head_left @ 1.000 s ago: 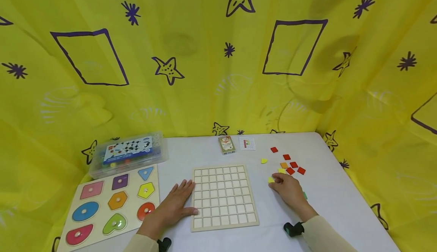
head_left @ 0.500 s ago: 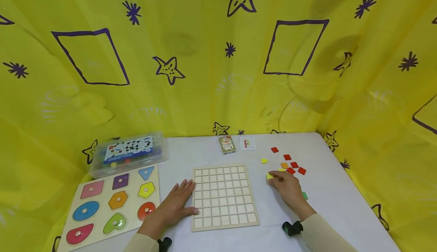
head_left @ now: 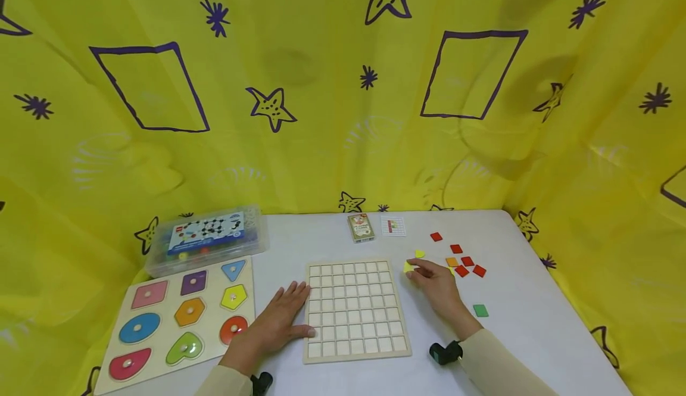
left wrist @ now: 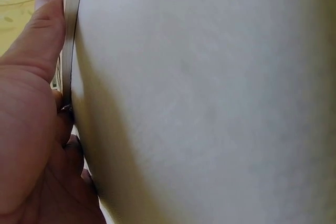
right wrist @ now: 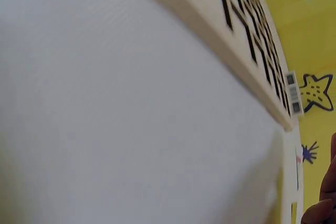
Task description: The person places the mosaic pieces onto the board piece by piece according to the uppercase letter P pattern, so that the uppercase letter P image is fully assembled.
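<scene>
A small yellow tile (head_left: 409, 267) is pinched at the fingertips of the right hand (head_left: 436, 283), just off the upper right corner of the wooden grid board (head_left: 356, 309), low over the white table (head_left: 536, 324). The left hand (head_left: 278, 318) is laid flat, fingers straight and relaxed, against the board's left edge, with the thumb (left wrist: 44, 24) seen pressed along the rim in the left wrist view. Nothing is held by it; the board is simply being steadied. Every cell of the grid looks unfilled. Behind the right hand, a second yellow piece (head_left: 420, 253), an orange tile (head_left: 452, 261) and several red tiles (head_left: 467, 261) are scattered, and a green tile (head_left: 480, 310) lies apart to the right. A small pattern card (head_left: 393, 225) and a card box (head_left: 361, 227) are set near the far edge. For a clean placement, the tile is best kept level, its edges squared to the cell walls before it is lowered, and the target cell checked against the card. The board should be kept braced so it is not nudged on the smooth cloth. A light pinch is judged enough, and the tile is best let go only once it is seated. The right wrist view shows the board's edge only, so the grip is read from the head view.
</scene>
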Demonstrator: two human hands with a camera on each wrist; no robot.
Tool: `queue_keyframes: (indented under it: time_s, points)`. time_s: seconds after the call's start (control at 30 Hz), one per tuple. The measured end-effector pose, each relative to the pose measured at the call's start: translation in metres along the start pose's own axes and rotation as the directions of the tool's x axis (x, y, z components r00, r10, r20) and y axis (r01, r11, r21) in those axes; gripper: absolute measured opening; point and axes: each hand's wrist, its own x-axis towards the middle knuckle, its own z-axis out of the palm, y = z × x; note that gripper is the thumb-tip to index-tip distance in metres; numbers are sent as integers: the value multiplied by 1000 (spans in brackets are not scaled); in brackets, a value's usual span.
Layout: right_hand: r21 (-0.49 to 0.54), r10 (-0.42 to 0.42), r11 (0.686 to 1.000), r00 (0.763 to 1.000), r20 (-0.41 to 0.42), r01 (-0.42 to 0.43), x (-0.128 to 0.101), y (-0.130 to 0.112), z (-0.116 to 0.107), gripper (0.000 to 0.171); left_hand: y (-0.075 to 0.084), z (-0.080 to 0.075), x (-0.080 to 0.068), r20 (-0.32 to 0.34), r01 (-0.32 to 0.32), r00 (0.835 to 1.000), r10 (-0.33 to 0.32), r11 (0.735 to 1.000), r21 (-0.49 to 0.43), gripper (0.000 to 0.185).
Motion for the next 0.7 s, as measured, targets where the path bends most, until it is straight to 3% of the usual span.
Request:
queue_keyframes:
  time_s: [0.33, 0.7]
  points:
    - [18, -70, 997, 997, 22, 70, 11, -27, 23, 27, -3, 1, 2, 4, 3, 1000, -3, 1000, 0, 101]
    - [14, -56, 998, 984, 172, 54, 19, -37, 54, 26, -4, 1, 2, 12, 27, 1000, -27, 1000, -11, 103]
